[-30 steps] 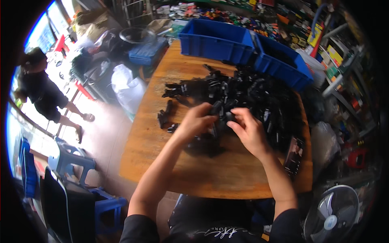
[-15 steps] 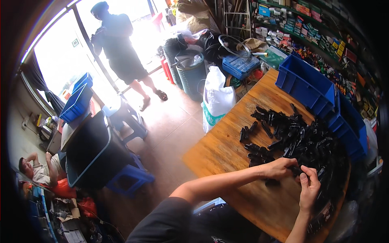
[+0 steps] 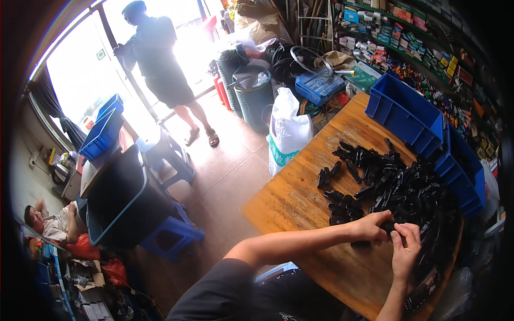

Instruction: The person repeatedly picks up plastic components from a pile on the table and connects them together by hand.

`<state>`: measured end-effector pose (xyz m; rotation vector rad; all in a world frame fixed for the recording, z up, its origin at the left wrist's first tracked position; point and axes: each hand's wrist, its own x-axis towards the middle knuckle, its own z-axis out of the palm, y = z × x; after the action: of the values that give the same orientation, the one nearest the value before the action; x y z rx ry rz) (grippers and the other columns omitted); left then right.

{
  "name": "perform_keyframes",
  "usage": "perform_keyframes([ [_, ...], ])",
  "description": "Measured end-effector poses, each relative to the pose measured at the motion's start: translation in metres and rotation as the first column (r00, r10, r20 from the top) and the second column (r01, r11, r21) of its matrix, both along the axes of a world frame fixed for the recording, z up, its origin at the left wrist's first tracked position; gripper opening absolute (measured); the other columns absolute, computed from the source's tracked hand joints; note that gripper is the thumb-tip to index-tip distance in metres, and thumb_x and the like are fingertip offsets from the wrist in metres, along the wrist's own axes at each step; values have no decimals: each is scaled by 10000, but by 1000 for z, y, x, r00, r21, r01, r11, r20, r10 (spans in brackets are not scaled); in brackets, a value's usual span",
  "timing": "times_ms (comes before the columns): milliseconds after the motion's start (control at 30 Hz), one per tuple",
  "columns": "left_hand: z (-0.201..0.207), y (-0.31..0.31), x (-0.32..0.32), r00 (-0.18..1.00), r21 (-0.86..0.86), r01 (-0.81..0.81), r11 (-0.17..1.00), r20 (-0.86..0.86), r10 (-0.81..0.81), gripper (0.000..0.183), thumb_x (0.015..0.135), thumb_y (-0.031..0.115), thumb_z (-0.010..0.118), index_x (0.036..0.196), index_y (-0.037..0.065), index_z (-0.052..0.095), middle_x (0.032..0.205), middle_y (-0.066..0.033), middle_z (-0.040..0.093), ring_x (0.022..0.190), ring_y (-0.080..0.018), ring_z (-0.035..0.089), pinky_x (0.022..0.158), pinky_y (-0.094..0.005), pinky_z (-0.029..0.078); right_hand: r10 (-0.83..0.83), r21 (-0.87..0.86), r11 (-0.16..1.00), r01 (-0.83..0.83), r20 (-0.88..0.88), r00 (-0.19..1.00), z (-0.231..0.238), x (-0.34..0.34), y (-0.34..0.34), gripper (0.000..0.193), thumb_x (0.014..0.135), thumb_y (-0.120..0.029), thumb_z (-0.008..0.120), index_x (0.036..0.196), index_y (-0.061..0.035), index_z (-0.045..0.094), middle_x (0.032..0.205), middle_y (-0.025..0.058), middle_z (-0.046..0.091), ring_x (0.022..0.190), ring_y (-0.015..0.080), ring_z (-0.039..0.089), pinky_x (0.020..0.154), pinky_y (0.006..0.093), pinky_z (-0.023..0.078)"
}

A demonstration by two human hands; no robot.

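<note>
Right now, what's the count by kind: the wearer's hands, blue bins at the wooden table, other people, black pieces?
Left hand and right hand: 2
Blue bins: 2
Standing person and reclining person: 2
Total: 6, without the black pieces, too overlapped to count

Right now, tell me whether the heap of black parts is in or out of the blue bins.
Out: the black parts lie heaped on the wooden table, beside the blue bins.

Left grip (image 3: 373,227), right grip (image 3: 406,247), black piece (image 3: 390,227) between, wooden table (image 3: 297,190)
</note>
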<state>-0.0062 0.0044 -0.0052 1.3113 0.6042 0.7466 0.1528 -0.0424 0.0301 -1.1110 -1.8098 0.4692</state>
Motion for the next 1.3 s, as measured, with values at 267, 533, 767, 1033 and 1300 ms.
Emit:
perform_keyframes([
  [267, 14, -7, -6, 997, 104, 23, 994, -71, -16, 398, 878, 227, 579, 1115, -34, 394, 729, -100, 599, 573, -142, 588, 512, -269, 475, 33, -181, 982, -61, -151, 988, 2, 14, 3, 134, 796, -3, 650, 912, 19, 586, 925, 21, 500, 824, 87, 504, 733, 203, 427],
  [533, 3, -4, 0, 990, 426, -43, 904, -101, 94, 366, 919, 305, 518, 1067, -14, 414, 667, -86, 584, 543, -136, 579, 467, -277, 445, 6, -360, 925, -122, -308, 951, -16, 30, 11, 282, 812, -150, 687, 1013, -4, 555, 908, -9, 530, 767, 46, 468, 691, 179, 397],
  [767, 11, -8, -4, 998, 298, -61, 953, 14, 60, 325, 913, 291, 528, 1058, 11, 447, 610, -67, 535, 503, -134, 531, 473, -277, 427, 74, -385, 884, -264, -443, 894, -6, 24, 12, 467, 778, -319, 716, 1065, -10, 514, 855, -11, 556, 743, 60, 503, 693, 197, 429],
  [1033, 20, -15, -8, 996, 458, -78, 886, -9, 92, 284, 872, 236, 581, 1014, 6, 494, 688, -130, 568, 640, -233, 590, 588, -323, 451, 53, -383, 893, -235, -430, 901, 4, 25, 2, 364, 749, -273, 755, 905, -32, 532, 808, -34, 515, 678, 32, 440, 626, 172, 367],
  [1300, -5, -10, -8, 944, 822, -6, 569, -183, 274, 342, 619, 109, 665, 937, 40, 560, 892, -132, 562, 894, -339, 550, 738, -403, 462, 166, 9, 986, -168, 101, 981, 15, -6, -5, 248, 640, -45, 763, 821, -27, 594, 804, 59, 556, 710, 181, 542, 627, 279, 453],
])
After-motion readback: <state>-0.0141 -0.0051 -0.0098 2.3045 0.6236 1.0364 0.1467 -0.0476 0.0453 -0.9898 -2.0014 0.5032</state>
